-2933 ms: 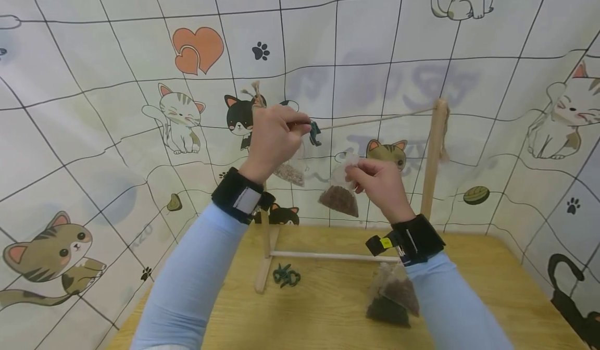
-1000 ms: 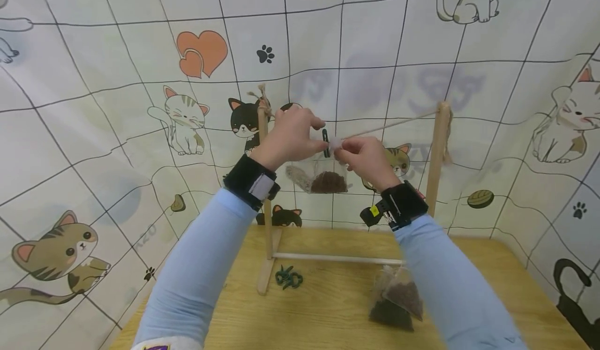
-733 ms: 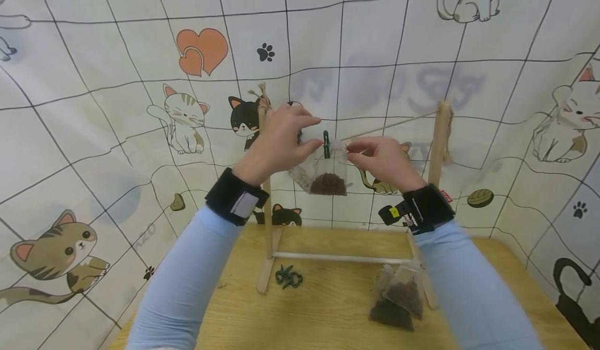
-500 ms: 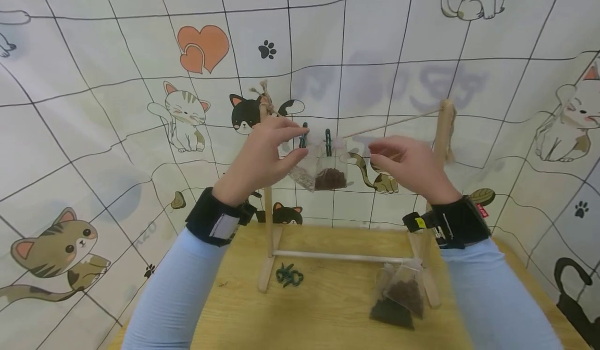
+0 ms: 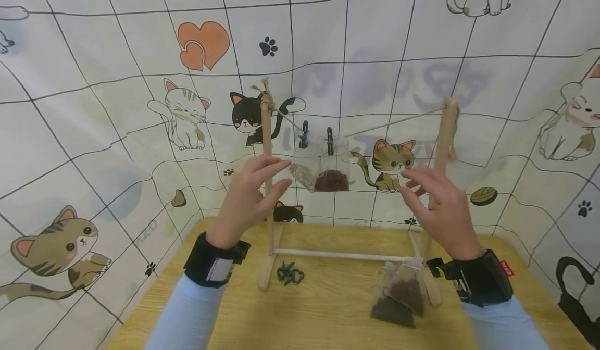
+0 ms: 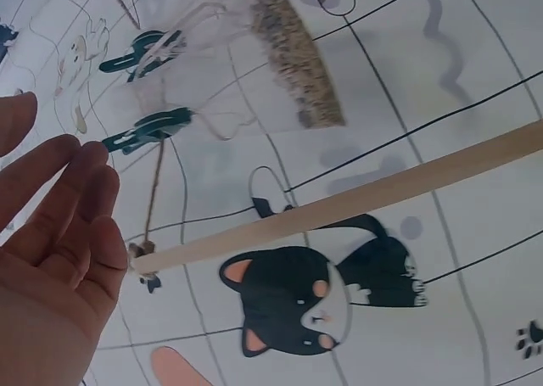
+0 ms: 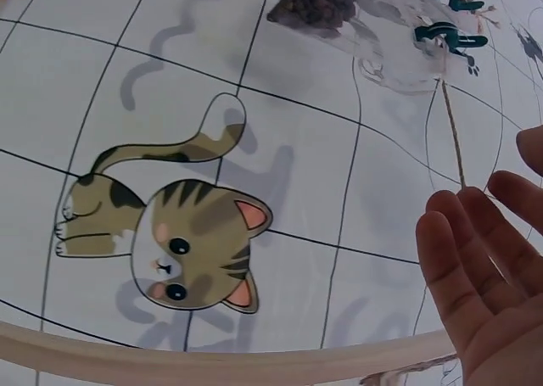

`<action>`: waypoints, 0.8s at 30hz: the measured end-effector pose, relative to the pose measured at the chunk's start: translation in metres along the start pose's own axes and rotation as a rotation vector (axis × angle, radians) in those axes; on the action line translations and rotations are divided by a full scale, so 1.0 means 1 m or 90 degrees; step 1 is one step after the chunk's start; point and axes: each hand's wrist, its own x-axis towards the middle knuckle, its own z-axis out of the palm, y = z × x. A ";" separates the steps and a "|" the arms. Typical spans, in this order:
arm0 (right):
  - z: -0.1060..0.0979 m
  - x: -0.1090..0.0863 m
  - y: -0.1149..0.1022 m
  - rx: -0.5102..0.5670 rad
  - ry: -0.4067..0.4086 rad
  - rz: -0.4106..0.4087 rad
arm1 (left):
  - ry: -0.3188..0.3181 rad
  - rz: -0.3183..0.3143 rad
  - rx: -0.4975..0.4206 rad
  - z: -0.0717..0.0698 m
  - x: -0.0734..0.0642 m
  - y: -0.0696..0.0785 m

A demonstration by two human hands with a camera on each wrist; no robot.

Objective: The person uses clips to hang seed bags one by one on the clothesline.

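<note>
Two clear bags hang from a thin string [image 5: 391, 125], each pinned by a dark green clothespin. The left bag [image 5: 302, 175] has pale speckled contents under its clothespin [image 5: 304, 134]. Reddish-brown bits fill the bottom of the right bag [image 5: 332, 180], below the other clothespin [image 5: 330, 140]; the two bags overlap. My left hand [image 5: 248, 196] is just left of the pale bag, fingers loosely bent and holding nothing. To the right of the bags, in front of the right post, my right hand [image 5: 440, 209] is likewise relaxed, with nothing in it.
The string spans a wooden frame with a left post [image 5: 267, 147], a right post [image 5: 445, 139] and a white crossbar [image 5: 344, 256]. Several green clothespins [image 5: 290, 274] lie on the wooden table [image 5: 319, 313]. Two more filled bags [image 5: 396, 300] lie by the right foot. A cat-print sheet [image 5: 375, 27] surrounds everything.
The brown bag went from my right hand onto the string, pinned with a clothespin. Both hands have since let go and drawn apart, down and outward.
</note>
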 end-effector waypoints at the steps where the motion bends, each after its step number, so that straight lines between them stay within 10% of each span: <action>1: 0.002 -0.006 0.001 0.006 0.009 0.010 | 0.008 -0.007 -0.005 0.002 -0.005 -0.001; 13: 0.030 -0.082 -0.001 0.068 0.025 0.163 | 0.079 -0.130 -0.044 0.035 -0.074 -0.013; 24: 0.060 -0.118 -0.019 0.118 0.002 0.211 | 0.049 -0.208 -0.029 0.067 -0.131 -0.023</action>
